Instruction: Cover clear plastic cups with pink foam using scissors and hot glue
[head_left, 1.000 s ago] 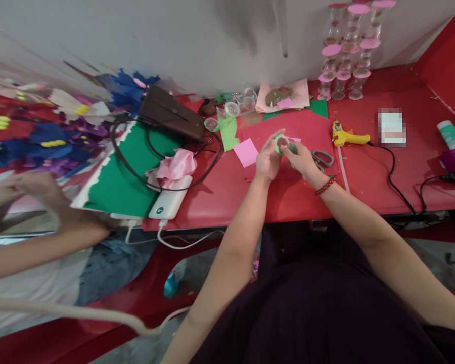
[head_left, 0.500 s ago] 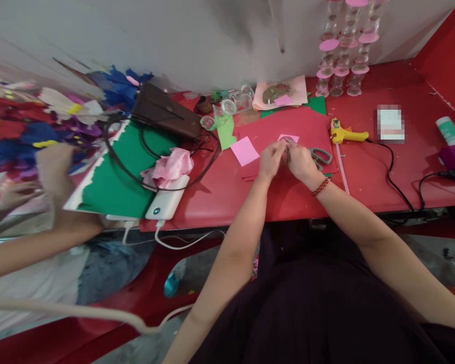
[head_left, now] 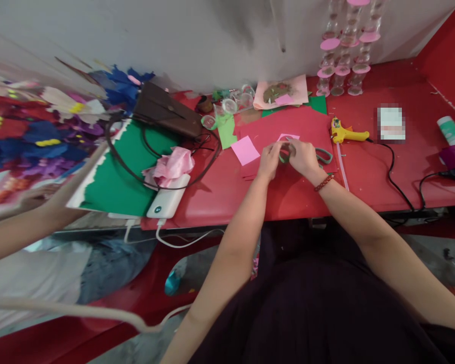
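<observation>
Over a stack of red sheets (head_left: 299,121), my left hand (head_left: 269,161) and my right hand (head_left: 304,157) meet with fingertips pinched together. Between them shows a small greenish rounded piece (head_left: 284,156); the fingers cover most of it, so its kind cannot be made out. Just beyond the fingertips lies a pink paper piece (head_left: 289,136). Left of my left hand is a pink paper square (head_left: 245,150). Scissors (head_left: 325,155) lie beside my right hand, partly hidden by it.
A yellow glue gun (head_left: 349,133) with its cord lies to the right. Stacked clear cups with pink discs (head_left: 341,70) stand at the back. On the left are a brown bag (head_left: 169,111), a green sheet (head_left: 117,177), a white power bank (head_left: 169,199) and another person's arm (head_left: 41,217).
My hands stay in place while the piece between them has turned, now showing green. At the left, the other person's raised hand has dropped lower.
</observation>
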Tool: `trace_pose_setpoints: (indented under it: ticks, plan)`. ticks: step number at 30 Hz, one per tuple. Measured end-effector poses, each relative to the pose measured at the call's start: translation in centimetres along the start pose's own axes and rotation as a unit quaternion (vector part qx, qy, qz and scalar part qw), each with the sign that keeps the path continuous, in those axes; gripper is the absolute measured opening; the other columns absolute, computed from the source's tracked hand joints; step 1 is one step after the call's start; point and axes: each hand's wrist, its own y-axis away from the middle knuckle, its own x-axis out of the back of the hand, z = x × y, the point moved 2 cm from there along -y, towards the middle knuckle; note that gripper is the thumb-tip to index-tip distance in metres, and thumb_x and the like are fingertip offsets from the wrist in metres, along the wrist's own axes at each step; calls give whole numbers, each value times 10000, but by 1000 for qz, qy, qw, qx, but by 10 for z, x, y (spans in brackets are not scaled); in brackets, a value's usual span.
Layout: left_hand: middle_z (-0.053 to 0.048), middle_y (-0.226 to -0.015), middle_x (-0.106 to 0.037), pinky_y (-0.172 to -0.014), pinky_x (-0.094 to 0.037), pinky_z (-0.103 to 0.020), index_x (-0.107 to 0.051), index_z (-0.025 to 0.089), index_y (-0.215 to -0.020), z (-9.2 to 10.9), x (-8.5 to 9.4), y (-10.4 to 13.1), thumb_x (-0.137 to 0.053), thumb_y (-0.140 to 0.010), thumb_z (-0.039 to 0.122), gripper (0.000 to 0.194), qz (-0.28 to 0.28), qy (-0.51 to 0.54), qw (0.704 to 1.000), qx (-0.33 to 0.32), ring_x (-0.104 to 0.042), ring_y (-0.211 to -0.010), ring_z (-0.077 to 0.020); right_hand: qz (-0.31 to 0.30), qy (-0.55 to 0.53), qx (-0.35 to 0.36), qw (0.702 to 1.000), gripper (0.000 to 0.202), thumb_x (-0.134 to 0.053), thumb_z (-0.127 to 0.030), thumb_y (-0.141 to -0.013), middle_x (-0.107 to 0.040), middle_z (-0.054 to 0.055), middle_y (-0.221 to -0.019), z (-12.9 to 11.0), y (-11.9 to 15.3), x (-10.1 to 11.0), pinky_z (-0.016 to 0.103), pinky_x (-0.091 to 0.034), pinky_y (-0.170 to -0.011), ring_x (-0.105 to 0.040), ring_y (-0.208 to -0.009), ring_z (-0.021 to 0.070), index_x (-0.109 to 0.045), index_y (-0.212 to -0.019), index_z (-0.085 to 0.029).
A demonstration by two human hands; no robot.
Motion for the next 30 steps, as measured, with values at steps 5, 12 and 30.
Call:
trace_pose_setpoints:
  ticks: [5,12,30]
  plan:
    - [-49,-947,-779,-812,-544,-290,-802,272,-896,8,1,2,-495,-1031,370,350,33,20,999,-24,-707,-899,-184,30,-69,-28,997,352,-434,-170,-1033,-809,207,-1100,6,-7,-7,374,-526,-827,-754,-967,309,-733,-1212,-125]
    - [-59,-987,-745,-805,-534,-304,-774,274,-913,11,5,5,-509,-1049,404,325,38,-13,998,-52,-669,-895,-197,4,-116,-32,993,312,-484,-268,-1056,-807,190,-1091,-2,-4,-8,344,-513,-824,-758,-981,296,-714,-1215,-130]
    - [-11,-825,-624,-710,-488,-258,-624,249,-857,-1,-3,-2,-631,-991,463,252,81,56,995,-17,-601,-775,-148,29,-121,-12,992,261,-443,-115,-979,-780,169,-1016,-1,-7,-19,347,-511,-832,-723,-939,277,-682,-1080,-149]
